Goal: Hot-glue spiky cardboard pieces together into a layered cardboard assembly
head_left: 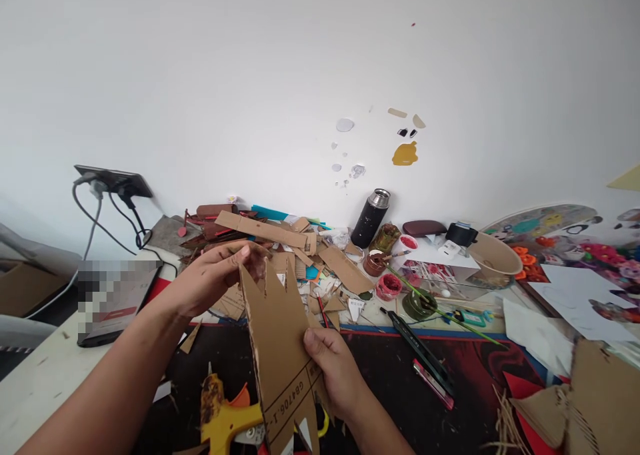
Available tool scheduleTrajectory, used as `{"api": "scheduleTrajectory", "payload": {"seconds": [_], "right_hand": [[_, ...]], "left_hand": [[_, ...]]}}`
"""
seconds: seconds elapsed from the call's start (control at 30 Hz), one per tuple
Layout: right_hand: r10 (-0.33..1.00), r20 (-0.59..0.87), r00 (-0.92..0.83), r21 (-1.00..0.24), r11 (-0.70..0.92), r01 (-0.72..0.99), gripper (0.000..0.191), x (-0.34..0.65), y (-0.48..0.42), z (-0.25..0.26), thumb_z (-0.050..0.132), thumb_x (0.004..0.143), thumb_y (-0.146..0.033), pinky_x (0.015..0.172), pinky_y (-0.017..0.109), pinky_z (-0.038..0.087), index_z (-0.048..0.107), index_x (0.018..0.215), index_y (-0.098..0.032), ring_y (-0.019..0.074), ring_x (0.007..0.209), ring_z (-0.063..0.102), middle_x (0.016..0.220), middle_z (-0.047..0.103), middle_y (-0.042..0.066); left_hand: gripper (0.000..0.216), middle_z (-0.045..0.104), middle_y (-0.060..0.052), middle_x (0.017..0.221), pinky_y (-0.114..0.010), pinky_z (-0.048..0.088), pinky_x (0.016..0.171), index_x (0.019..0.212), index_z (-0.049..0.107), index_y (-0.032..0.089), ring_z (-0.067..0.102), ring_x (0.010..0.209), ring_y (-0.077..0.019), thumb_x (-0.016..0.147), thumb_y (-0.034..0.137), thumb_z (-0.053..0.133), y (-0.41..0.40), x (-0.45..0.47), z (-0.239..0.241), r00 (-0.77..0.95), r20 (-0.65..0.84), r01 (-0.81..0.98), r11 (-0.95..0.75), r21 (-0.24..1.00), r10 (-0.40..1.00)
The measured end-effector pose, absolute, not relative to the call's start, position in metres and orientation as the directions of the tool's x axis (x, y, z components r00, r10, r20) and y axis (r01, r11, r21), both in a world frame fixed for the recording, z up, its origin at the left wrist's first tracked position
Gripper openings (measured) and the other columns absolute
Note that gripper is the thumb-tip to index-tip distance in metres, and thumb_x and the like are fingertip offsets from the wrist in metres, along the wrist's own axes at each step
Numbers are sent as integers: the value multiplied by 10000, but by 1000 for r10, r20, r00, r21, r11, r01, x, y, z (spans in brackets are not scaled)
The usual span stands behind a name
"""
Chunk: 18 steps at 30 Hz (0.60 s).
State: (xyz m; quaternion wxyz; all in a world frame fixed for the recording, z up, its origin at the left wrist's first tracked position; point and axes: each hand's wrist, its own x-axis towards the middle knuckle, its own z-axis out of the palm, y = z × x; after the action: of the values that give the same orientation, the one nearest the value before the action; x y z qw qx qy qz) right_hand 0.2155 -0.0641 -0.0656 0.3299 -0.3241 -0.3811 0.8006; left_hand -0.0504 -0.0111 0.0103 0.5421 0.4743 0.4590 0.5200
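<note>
A brown cardboard piece (280, 348) with jagged, pointed spikes along its top stands tilted in front of me, printed lettering near its lower end. My right hand (335, 372) grips its right edge, thumb on the face and fingers hidden behind. At the upper left spike, my left hand (215, 278) is curled round the tip, with its fingers partly behind the cardboard. Below the left hand lies a yellow glue gun (225, 418) with brown stains, partly covered by the cardboard. A yellow loop (324, 423) shows beside the cardboard's lower right edge.
Cardboard scraps (270, 232) pile up along the wall. A black flask (371, 218), paint jars (389, 286) and a green-black utility knife (417, 348) beside a pink cutter (433, 383) stand or lie to the right. A tablet (117, 302) lies left, below a power strip (115, 180) with cables.
</note>
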Motion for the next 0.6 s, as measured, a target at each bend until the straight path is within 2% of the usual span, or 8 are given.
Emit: {"api": "scheduleTrajectory", "payload": {"seconds": [0.13,0.27,0.5,0.6], "right_hand": [[782,-263,-565,-831,-481,-279,760,216,-63,-69,890,760,-878,707,307,522,849,857,-125,252,784,795,766,818,104],[783,-249,-571,-847,-461,-263,774,215,-63,-73,867,782,-884,654,295,513,860,893,-118,228,712,772,802,835,110],[778,-219,-588,-861,-438,-258,761,214,-62,-69,882,773,-877,680,289,510,860,860,-121,197,696,740,824,830,109],[775,-212,-595,-862,-435,-259,760,214,-61,-67,882,772,-876,666,291,512,864,879,-124,193,678,721,790,812,96]], "left_hand": [[575,744,-85,733,-265,499,578,944,852,170,631,633,-182,776,712,950,-13,-45,13,68,-10,-207,24,978,998],[545,696,-51,712,-269,506,597,946,844,170,616,641,-176,758,662,984,-15,-40,17,61,-2,-213,15,977,998],[476,636,-2,610,-255,459,540,768,745,185,549,535,-136,677,550,1038,-16,-35,23,24,-78,-192,82,978,997],[435,640,2,598,-240,451,530,755,731,182,552,530,-126,672,477,1040,-16,-31,23,-24,-77,-232,69,970,997]]}}
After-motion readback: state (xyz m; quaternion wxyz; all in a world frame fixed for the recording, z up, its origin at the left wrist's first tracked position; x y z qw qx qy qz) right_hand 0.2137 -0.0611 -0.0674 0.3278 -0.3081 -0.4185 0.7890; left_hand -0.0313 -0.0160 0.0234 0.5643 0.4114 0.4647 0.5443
